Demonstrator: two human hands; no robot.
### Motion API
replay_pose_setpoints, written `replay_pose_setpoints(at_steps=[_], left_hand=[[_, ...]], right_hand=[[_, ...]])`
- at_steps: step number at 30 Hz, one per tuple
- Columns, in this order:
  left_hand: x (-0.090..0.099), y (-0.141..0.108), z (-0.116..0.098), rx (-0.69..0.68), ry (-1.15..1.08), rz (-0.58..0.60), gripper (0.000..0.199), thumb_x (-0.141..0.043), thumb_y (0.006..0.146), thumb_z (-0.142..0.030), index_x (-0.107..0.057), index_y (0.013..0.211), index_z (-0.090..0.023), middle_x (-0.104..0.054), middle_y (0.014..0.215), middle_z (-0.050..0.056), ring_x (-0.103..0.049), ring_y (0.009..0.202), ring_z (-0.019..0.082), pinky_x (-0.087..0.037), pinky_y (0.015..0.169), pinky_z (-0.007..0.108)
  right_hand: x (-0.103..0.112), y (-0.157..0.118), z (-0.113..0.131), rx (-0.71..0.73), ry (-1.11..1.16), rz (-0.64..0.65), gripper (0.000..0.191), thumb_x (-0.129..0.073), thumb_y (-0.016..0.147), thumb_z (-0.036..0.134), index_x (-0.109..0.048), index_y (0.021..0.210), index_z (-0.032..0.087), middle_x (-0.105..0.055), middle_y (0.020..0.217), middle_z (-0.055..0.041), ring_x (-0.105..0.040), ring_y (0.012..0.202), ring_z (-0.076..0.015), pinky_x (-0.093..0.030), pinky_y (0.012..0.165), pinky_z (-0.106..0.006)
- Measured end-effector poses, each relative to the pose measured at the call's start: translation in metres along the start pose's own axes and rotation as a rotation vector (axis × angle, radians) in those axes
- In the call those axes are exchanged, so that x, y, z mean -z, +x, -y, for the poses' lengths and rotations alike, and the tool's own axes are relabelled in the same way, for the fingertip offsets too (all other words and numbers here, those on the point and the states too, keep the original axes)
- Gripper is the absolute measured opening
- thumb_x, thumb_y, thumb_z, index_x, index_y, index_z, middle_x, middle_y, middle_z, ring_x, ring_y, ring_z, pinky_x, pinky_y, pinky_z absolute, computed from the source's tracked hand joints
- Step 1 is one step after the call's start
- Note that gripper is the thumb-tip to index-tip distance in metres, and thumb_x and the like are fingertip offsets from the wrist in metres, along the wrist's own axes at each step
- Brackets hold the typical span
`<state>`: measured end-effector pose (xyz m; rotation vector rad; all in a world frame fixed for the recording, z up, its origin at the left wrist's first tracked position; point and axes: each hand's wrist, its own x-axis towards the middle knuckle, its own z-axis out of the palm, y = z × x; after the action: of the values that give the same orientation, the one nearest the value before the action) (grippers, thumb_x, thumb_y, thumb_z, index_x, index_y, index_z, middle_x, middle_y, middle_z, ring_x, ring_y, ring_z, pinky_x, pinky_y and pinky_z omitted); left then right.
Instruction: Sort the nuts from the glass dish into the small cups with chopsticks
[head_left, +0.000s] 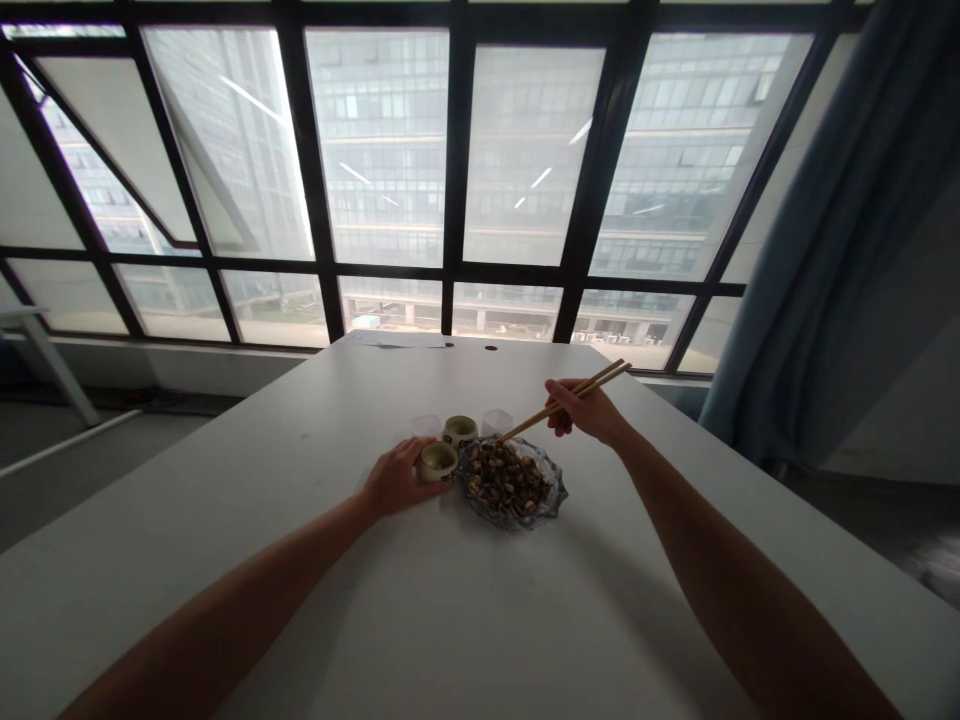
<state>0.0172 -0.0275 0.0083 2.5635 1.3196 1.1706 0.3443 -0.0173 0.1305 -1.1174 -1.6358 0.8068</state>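
A pair of wooden chopsticks (pixel 541 414) is gripped in my right hand (pixel 581 408), their tips down at the far left edge of a glass bowl's contents. The scalloped glass bowl (pixel 559 492) holds a heap of small brown pieces (pixel 508 478), like seeds or nuts in shells. My left hand (pixel 401 476) curls round a small pale-green cup (pixel 437 470), thumb in front and fingers behind; the cup stands beside the bowl's left rim. Just behind it is a second similar cup (pixel 460 432). What the cups hold is too dim to make out.
Two clear plastic cups or pieces (pixel 496 423) flank the rear green cup. White papers (pixel 401 340) lie at the far end of the white table (pixel 300 520), which reaches toward tall windows (pixel 382 150). A blue curtain (pixel 810 220) hangs at the right.
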Motion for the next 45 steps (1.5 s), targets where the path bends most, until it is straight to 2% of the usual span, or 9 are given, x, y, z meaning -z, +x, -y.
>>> replay_pose_setpoints(at_steps=[6, 12, 17, 23, 33, 41, 45], left_hand=[[0.0, 0.001, -0.001, 0.023, 0.002, 0.016, 0.063, -0.076, 0.071, -0.053, -0.059, 0.124, -0.024, -0.07, 0.116, 0.009, -0.069, 0.1, 0.026, -0.056, 0.088, 0.037], [0.002, 0.002, -0.003, 0.042, -0.009, 0.05, 0.061, -0.075, 0.073, -0.051, -0.058, 0.124, -0.023, -0.069, 0.118, 0.009, -0.069, 0.102, 0.026, -0.056, 0.088, 0.037], [0.0, 0.001, -0.001, 0.048, -0.041, 0.06, 0.063, -0.075, 0.073, -0.051, -0.056, 0.126, -0.023, -0.068, 0.12, 0.009, -0.069, 0.103, 0.026, -0.056, 0.09, 0.038], [-0.001, 0.0, -0.002, 0.06, -0.07, 0.067, 0.067, -0.077, 0.071, -0.051, -0.055, 0.127, -0.022, -0.067, 0.124, 0.01, -0.067, 0.11, 0.028, -0.056, 0.094, 0.04], [0.002, -0.002, 0.004, 0.068, -0.129, 0.129, 0.07, -0.076, 0.072, -0.053, -0.053, 0.132, -0.024, -0.063, 0.131, 0.011, -0.062, 0.119, 0.029, -0.051, 0.102, 0.042], [0.004, -0.003, 0.011, 0.059, -0.165, 0.163, 0.076, -0.078, 0.071, -0.052, -0.051, 0.135, -0.022, -0.061, 0.134, 0.012, -0.061, 0.121, 0.03, -0.05, 0.103, 0.041], [0.007, -0.008, 0.016, 0.065, -0.2, 0.173, 0.081, -0.079, 0.07, -0.053, -0.049, 0.138, -0.021, -0.06, 0.136, 0.014, -0.058, 0.124, 0.031, -0.048, 0.106, 0.042]], right_hand=[[0.006, -0.001, 0.007, 0.022, 0.008, -0.018, 0.062, -0.067, 0.068, 0.078, -0.061, 0.061, 0.016, -0.064, 0.045, -0.0061, -0.059, 0.034, -0.0147, -0.043, 0.03, -0.02], [0.019, -0.004, 0.016, 0.016, 0.023, -0.02, 0.064, -0.069, 0.064, 0.079, -0.062, 0.061, 0.016, -0.063, 0.044, -0.0057, -0.059, 0.033, -0.0145, -0.042, 0.03, -0.02], [0.026, -0.006, 0.013, -0.002, 0.041, -0.05, 0.061, -0.069, 0.069, 0.075, -0.062, 0.062, 0.015, -0.064, 0.045, -0.0059, -0.059, 0.034, -0.0142, -0.042, 0.03, -0.02], [0.025, -0.005, 0.008, -0.042, 0.097, -0.094, 0.06, -0.072, 0.066, 0.074, -0.063, 0.062, 0.015, -0.063, 0.044, -0.0058, -0.056, 0.031, -0.0146, -0.045, 0.031, -0.023], [0.018, -0.007, 0.015, -0.029, 0.111, -0.107, 0.059, -0.072, 0.066, 0.074, -0.064, 0.062, 0.015, -0.064, 0.044, -0.0055, -0.056, 0.031, -0.0146, -0.043, 0.03, -0.022], [0.004, -0.002, 0.006, -0.092, 0.087, 0.032, 0.063, -0.066, 0.068, 0.078, -0.062, 0.062, 0.015, -0.064, 0.044, -0.0047, -0.057, 0.032, -0.0134, -0.041, 0.03, -0.02], [0.004, 0.002, -0.001, -0.104, 0.1, 0.067, 0.062, -0.064, 0.07, 0.077, -0.061, 0.063, 0.015, -0.064, 0.044, -0.0045, -0.057, 0.032, -0.0133, -0.041, 0.03, -0.019]])
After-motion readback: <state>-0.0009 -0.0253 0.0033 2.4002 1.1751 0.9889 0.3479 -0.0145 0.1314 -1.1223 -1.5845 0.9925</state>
